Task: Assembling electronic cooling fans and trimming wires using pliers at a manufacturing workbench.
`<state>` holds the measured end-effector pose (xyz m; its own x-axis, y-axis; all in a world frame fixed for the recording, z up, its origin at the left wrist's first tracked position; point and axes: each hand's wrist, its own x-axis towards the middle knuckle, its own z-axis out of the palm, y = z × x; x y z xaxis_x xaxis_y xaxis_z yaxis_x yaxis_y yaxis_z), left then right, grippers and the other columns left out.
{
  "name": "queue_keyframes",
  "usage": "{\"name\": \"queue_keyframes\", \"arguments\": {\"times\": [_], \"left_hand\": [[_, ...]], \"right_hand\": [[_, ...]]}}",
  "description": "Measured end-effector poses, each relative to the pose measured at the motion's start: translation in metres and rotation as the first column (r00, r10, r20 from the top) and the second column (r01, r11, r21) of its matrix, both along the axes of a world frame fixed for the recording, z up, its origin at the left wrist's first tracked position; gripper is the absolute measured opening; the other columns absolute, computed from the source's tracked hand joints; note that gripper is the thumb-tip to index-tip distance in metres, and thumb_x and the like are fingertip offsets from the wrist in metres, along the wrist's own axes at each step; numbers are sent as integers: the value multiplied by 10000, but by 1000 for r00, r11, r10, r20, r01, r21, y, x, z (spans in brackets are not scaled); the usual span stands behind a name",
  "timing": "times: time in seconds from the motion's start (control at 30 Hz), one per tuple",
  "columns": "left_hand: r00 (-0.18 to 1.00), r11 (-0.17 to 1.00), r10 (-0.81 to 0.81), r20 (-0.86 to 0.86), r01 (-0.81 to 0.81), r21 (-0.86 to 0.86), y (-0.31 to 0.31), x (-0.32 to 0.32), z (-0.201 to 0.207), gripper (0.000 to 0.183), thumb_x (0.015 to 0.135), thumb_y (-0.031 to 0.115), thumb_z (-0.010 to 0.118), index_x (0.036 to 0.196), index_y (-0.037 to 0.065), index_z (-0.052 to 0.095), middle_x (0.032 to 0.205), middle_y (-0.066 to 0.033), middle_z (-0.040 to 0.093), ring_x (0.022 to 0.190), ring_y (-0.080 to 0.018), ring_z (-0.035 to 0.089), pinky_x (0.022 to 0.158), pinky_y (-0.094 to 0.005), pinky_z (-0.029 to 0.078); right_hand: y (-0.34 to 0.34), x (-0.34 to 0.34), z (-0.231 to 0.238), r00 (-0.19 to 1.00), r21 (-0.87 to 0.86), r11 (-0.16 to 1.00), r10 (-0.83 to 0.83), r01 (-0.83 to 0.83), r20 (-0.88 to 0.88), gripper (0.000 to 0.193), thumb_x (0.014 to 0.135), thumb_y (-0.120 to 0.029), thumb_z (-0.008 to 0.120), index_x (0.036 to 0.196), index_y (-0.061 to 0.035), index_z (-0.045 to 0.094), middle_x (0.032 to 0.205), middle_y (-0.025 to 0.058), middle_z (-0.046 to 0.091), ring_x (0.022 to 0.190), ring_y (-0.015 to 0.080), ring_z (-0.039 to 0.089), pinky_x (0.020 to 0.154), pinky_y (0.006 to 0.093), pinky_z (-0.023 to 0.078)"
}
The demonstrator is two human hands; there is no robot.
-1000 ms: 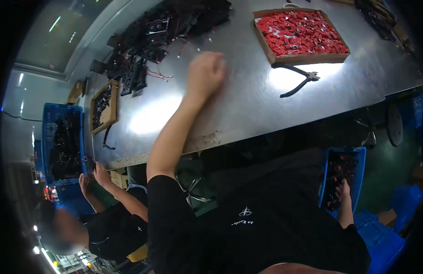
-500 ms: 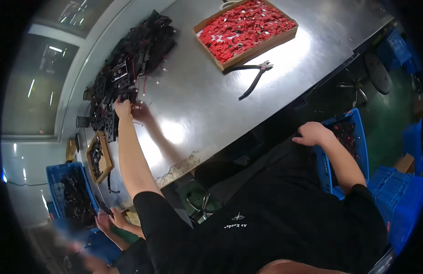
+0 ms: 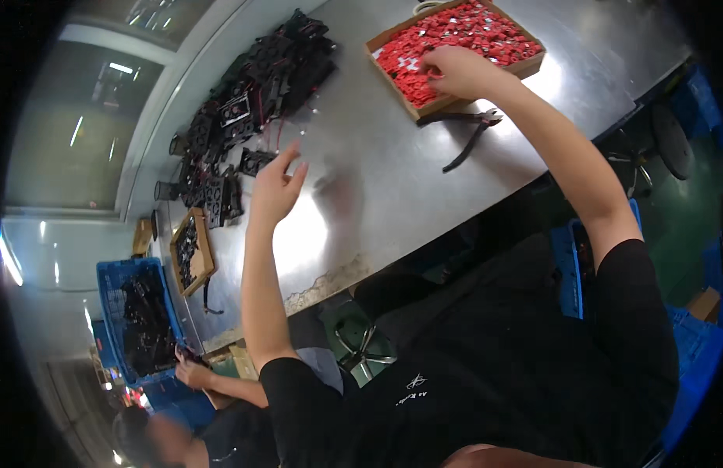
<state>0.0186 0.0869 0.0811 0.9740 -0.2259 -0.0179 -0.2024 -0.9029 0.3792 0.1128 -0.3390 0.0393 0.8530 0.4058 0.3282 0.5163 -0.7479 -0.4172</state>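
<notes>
My right hand [image 3: 464, 72] reaches into a shallow cardboard tray [image 3: 418, 111] filled with small red plastic parts [image 3: 486, 35]. Its fingers curl down among them at the tray's near left side; what lies between the fingertips is hidden. Over the metal table, my left hand [image 3: 275, 191] is raised with thumb and fingers apart and nothing seen in it. Just beyond it is a black framed part with round openings [image 3: 256, 161]. This part is beside a long heap of black plastic assemblies with thin wires [image 3: 279, 74]. Diagonal pliers [image 3: 474, 136] lie spread in front of the tray.
A small wooden tray of dark parts [image 3: 209, 261] stands at the table's left end. Past it, a co-worker's hand [image 3: 193, 374] is by a blue crate [image 3: 104, 312] of black parts. Another blue crate [image 3: 566, 273] is below my right arm. A stool [image 3: 669, 144] stands beyond the table edge.
My right hand has gone from beside the blue crate up into the tray of red parts. My left hand has drawn back from the black heap toward the right, its fingers now apart.
</notes>
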Motion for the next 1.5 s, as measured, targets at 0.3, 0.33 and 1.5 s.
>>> {"name": "queue_keyframes", "arguments": {"times": [0.3, 0.33, 1.5], "left_hand": [[907, 839, -309, 285, 119, 531, 98, 28, 0, 755, 837, 35, 599, 1554, 227, 462, 1504, -154, 550, 1347, -358, 561, 1091, -460, 468], [975, 749, -200, 95, 90, 656, 87, 34, -13, 816, 783, 33, 622, 1551, 260, 466, 1633, -138, 381, 1489, -376, 388, 1202, -532, 344], [943, -13, -147, -299, -304, -953, -102, -33, -41, 540, 1091, 442, 403, 1490, 80, 389, 1294, -117, 596, 1080, -195, 649, 921, -357, 573]], "right_hand": [[50, 26, 32, 999, 173, 985, 26, -29, 19, 238, 940, -206, 697, 1062, -2, 704, 906, 152, 708, 828, 278, 703, 765, 398, 573], [60, 22, 34, 1000, 168, 985, 22, -25, 19, 238, 940, -206, 697, 1062, -2, 704, 906, 152, 708, 828, 278, 703, 765, 398, 573], [130, -66, 4, 866, 743, 665, 416, -82, -277, 199, 941, -103, 767, 1082, -23, 650, 883, 2, 678, 799, 57, 649, 741, 221, 528]]}}
